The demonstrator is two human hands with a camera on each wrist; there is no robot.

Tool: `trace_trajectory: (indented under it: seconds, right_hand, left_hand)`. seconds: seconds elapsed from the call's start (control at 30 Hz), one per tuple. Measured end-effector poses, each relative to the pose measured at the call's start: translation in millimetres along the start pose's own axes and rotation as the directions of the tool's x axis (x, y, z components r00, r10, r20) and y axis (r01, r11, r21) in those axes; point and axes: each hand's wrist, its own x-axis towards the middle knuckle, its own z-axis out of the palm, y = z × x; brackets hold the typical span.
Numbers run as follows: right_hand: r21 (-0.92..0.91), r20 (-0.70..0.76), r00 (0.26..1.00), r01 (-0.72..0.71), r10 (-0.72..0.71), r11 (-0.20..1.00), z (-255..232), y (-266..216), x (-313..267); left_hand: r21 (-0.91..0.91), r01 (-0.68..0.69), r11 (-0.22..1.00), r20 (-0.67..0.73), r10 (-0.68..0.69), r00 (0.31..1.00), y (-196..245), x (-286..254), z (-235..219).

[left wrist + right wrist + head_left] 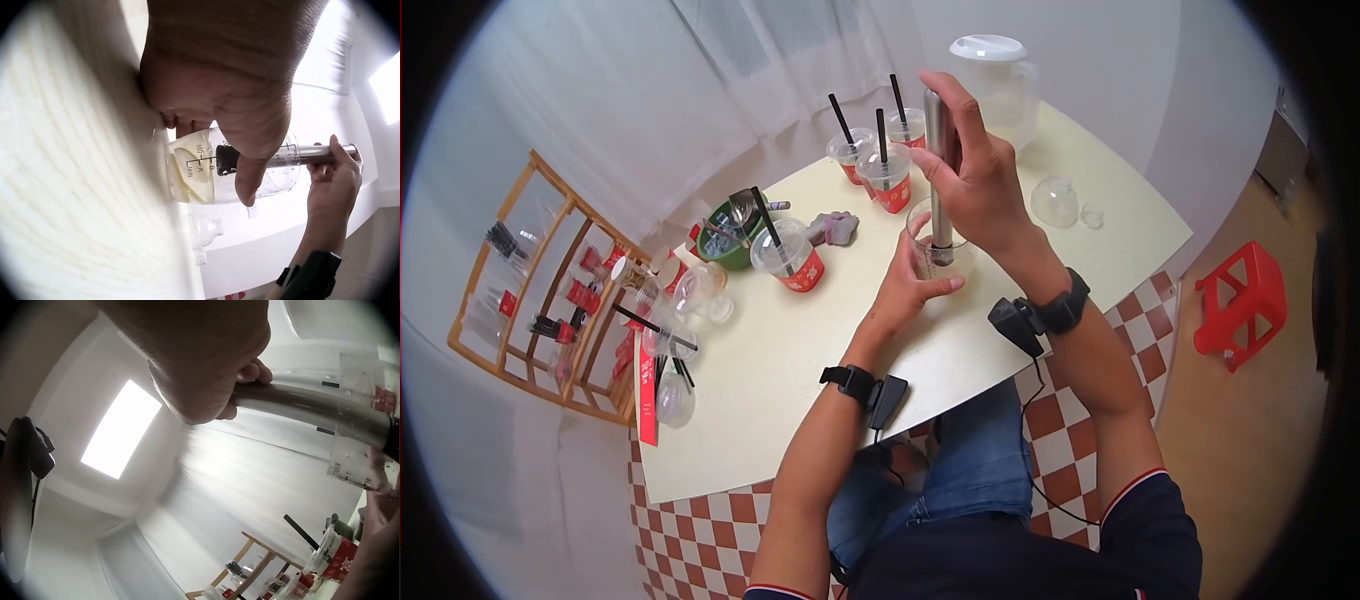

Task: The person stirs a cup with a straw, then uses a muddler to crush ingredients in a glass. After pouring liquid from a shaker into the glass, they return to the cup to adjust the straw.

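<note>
My left hand [898, 292] holds a clear measuring cup [281, 180] on the table, fingers and thumb around its side. Printed scale marks show on the cup's wall. Pale yellow lemon slices [185, 170] and some liquid lie in its bottom. Above it my right hand [988, 195] grips a silver metal muddler [938, 215], which stands upright in the cup. In the left wrist view the muddler's black head [227, 160] is inside the cup, above the slices.
Lidded cups with black straws [884, 180] stand behind, near a lidded pitcher [1000, 95]. A grey cloth [833, 228], a green basin of utensils [735, 250] and another strawed cup [802, 272] are left. Clear dome lids [1055, 203] lie right. A wooden rack [565, 330] stands far left.
</note>
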Motion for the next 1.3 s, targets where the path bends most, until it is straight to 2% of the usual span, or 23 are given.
trace_trajectory:
  seconds: [0.3, 0.4, 0.6, 0.7, 0.8, 0.87, 1.07, 1.2, 1.3]
  right_hand:
    - [-0.029, 0.056, 0.998, 0.004, -0.002, 1.000, 18, 34, -17]
    - [-0.032, 0.078, 0.993, -0.085, 0.088, 0.996, 18, 36, -18]
    - [-0.054, 0.098, 0.990, -0.094, 0.099, 0.994, 20, 35, -18]
    - [-0.065, 0.068, 0.997, -0.026, 0.030, 0.998, 21, 36, -20]
    - [-0.067, 0.067, 0.997, -0.040, 0.044, 0.997, 19, 34, -19]
    - [-0.025, 0.013, 1.000, -0.023, 0.023, 0.999, 16, 30, -14]
    - [-0.015, -0.023, 1.000, 0.020, -0.020, 1.000, -1, 3, 3]
    - [-0.004, -0.033, 0.998, 0.054, -0.054, 0.999, 4, 3, 5]
    - [-0.032, 0.055, 0.997, -0.044, 0.046, 0.999, 5, 5, 3]
  left_hand:
    - [-0.031, 0.013, 0.999, 0.015, -0.013, 1.000, -6, 4, -4]
    - [-0.049, 0.039, 0.998, 0.015, -0.038, 0.999, -5, 2, -3]
    - [-0.048, 0.010, 0.999, 0.019, -0.010, 1.000, -8, 3, -3]
    - [-0.052, 0.012, 0.999, 0.017, -0.011, 1.000, -8, 4, -3]
    - [-0.056, 0.028, 0.998, 0.019, -0.027, 0.999, -5, 3, -3]
    - [-0.042, 0.051, 0.998, 0.023, -0.050, 0.998, -4, 3, -4]
    - [-0.015, 0.016, 1.000, 0.015, -0.016, 1.000, -7, 2, -3]
    - [-0.001, -0.003, 1.000, 0.008, 0.003, 1.000, -9, 3, -4]
    - [-0.020, -0.001, 1.000, 0.010, 0.001, 1.000, -2, 2, -1]
